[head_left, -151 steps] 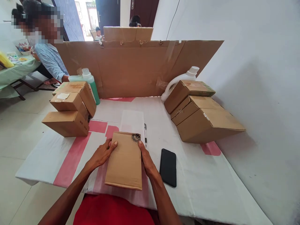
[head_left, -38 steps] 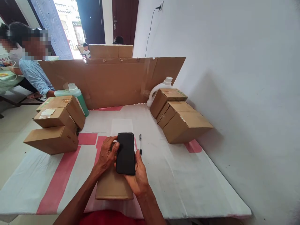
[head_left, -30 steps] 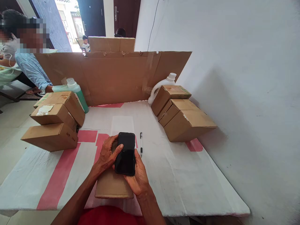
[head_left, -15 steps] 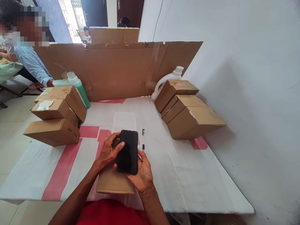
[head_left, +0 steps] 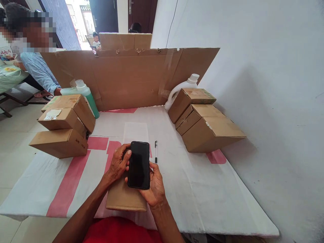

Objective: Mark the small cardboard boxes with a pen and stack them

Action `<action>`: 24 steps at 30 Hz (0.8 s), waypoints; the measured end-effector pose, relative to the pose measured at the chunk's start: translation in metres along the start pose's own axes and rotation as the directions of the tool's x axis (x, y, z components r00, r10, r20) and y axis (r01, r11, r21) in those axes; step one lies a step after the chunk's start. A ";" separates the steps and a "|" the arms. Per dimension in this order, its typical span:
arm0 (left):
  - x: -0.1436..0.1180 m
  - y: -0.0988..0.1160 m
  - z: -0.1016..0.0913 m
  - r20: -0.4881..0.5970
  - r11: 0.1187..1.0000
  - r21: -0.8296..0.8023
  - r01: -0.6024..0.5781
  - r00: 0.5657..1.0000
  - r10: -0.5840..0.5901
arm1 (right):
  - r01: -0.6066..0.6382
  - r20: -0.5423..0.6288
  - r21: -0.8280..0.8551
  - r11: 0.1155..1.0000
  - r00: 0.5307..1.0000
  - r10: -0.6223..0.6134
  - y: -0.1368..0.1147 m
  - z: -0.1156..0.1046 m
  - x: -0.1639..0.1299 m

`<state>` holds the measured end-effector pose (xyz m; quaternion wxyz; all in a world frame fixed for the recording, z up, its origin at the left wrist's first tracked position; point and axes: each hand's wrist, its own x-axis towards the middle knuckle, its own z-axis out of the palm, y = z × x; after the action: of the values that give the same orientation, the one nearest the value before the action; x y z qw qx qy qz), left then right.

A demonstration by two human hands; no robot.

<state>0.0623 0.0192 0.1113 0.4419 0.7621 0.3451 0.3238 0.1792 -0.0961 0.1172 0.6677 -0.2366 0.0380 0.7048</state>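
Note:
A black smartphone [head_left: 138, 165] with a dark screen is held upright between both hands, above a small cardboard box [head_left: 126, 199] at the table's near side. My right hand [head_left: 154, 185] grips the phone's right edge and lower back, its thumb along the side. On the opposite edge, my left hand [head_left: 120, 162] is closed around the phone's upper left, thumb at the rim. The left fingertips are partly hidden behind the phone. A pen [head_left: 156, 152] lies just right of the phone, and a white paper sheet [head_left: 136, 131] lies beyond it.
Cardboard boxes [head_left: 59, 143] are stacked at left beside a green bottle [head_left: 91, 101]. More boxes [head_left: 197, 135] stand at right before a white jug [head_left: 174, 91]. A tall cardboard panel [head_left: 126, 77] spans the back. Another person's sleeve [head_left: 40, 71] is beyond the left boxes.
My left thumb has drawn back from the phone's screen to its left edge. The whole view has shifted slightly; the phone stays in my hands.

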 end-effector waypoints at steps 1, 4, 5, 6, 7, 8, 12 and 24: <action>0.000 0.000 0.000 -0.003 1.000 -0.004 -0.005 1.000 0.005 | 0.001 0.002 0.000 1.000 1.000 -0.001 0.001 -0.001 0.001; 0.001 -0.001 0.000 0.005 1.000 -0.018 -0.004 1.000 0.004 | -0.009 0.033 -0.002 1.000 0.999 0.009 0.003 -0.003 0.000; 0.001 -0.001 0.000 0.008 1.000 -0.023 -0.002 1.000 0.002 | -0.010 0.042 -0.002 1.000 0.999 0.010 0.003 -0.003 0.000; 0.001 -0.001 0.000 0.010 1.000 -0.025 -0.001 1.000 0.001 | -0.006 0.046 -0.003 1.000 0.999 0.006 0.003 -0.004 -0.001; 0.001 -0.001 0.000 0.012 1.000 -0.028 -0.001 1.000 0.001 | -0.002 0.048 -0.001 1.000 0.999 0.002 0.003 -0.004 -0.001; 0.001 -0.001 0.000 0.012 1.000 -0.029 -0.001 1.000 0.001 | -0.001 0.048 0.002 1.000 0.999 0.000 0.003 -0.004 -0.002; 0.001 0.000 0.000 0.011 1.000 -0.023 -0.008 1.000 0.008 | -0.018 0.050 0.007 1.000 0.999 0.017 0.003 -0.006 -0.001; 0.001 0.002 0.000 0.011 0.997 0.017 -0.070 0.998 0.070 | -0.008 0.014 0.004 1.000 1.000 0.008 0.000 -0.003 -0.003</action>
<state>0.0633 0.0192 0.1131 0.4256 0.7790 0.3188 0.3323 0.1797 -0.1002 0.1158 0.6657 -0.2302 0.0356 0.7089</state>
